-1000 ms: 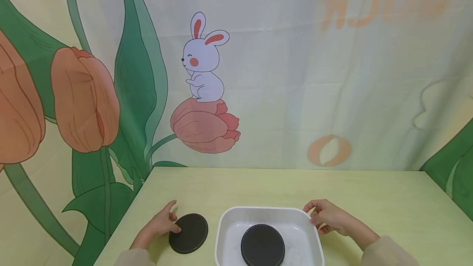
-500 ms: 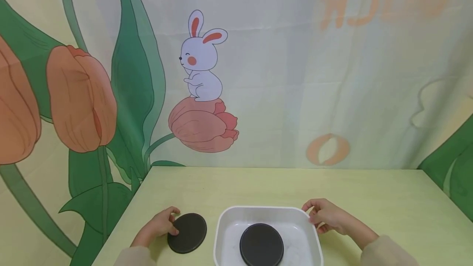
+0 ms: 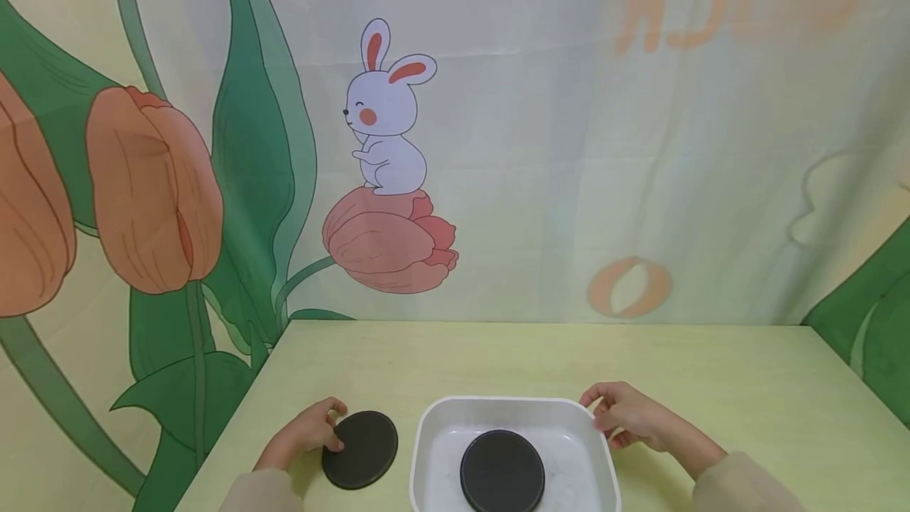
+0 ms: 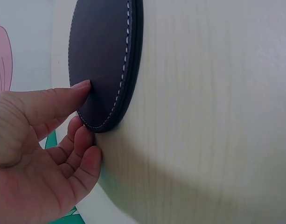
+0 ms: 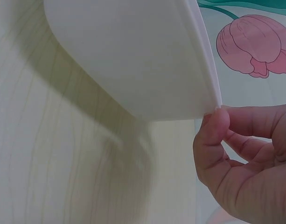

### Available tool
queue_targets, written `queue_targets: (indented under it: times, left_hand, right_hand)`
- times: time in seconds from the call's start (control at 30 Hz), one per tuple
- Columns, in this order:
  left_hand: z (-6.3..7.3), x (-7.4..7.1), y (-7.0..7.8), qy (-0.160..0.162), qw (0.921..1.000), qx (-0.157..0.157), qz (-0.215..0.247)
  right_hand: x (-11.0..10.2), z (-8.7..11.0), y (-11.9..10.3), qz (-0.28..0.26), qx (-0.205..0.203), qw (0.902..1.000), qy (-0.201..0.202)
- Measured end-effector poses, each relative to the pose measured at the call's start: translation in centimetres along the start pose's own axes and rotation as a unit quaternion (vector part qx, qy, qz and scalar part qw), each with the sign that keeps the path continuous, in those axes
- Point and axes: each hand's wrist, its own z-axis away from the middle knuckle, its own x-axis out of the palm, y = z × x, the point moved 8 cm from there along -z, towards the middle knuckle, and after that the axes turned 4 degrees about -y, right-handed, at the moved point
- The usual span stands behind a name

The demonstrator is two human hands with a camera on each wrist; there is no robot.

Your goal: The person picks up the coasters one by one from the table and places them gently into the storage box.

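Observation:
A round black coaster (image 3: 360, 449) lies on the table left of a white tray (image 3: 577, 411). My left hand (image 3: 307, 433) pinches the coaster's near-left edge. In the left wrist view, the thumb of that hand (image 4: 45, 140) presses on the stitched top of the coaster (image 4: 103, 51), with curled fingers at the rim. A second black coaster (image 3: 502, 471) rests inside the tray. My right hand (image 3: 635, 416) pinches the tray's far right corner. Seen from the right wrist, thumb and finger of this hand (image 5: 250, 158) hold the rim of the tray (image 5: 133, 60).
The pale wood-grain table (image 3: 498, 358) ends at a hanging cloth (image 3: 526, 141) printed with a rabbit and tulips. Below the frame, the tray's near side is cut off.
My left index finger, raised and stretched out a second ago, has bent down towards the coaster. The right hand keeps its hold on the tray. The head view has shifted slightly.

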Motion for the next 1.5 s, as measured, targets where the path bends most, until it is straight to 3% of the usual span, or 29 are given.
queue_targets:
  times: [0.4, 0.6, 0.93, 1.17, 1.5]
  left_hand:
    - [0.1, -0.3, 0.0, 0.017, 0.9994, 0.012, 0.025]
    - [0.6, -0.5, -0.1, 0.019, 0.9972, 0.015, 0.071]
    - [0.5, -0.3, -1.7, -0.001, 0.9804, -0.004, 0.197]
    - [0.9, -0.6, -1.9, -0.029, 0.972, 0.019, 0.232]
    - [1.7, -1.7, -1.0, -0.055, 0.9618, 0.057, 0.262]
  right_hand:
    - [0.1, 0.2, -0.2, 0.001, 0.002, 1.0, -0.001]
    - [0.1, 0.2, -0.2, -0.001, 0.001, 1.0, -0.003]
    - [0.2, 0.2, -0.3, -0.002, -0.001, 1.0, -0.006]
    - [0.2, 0.2, -0.3, 0.0, -0.001, 1.0, -0.005]
    - [0.2, 0.3, -0.5, 0.0, -0.004, 1.0, -0.005]
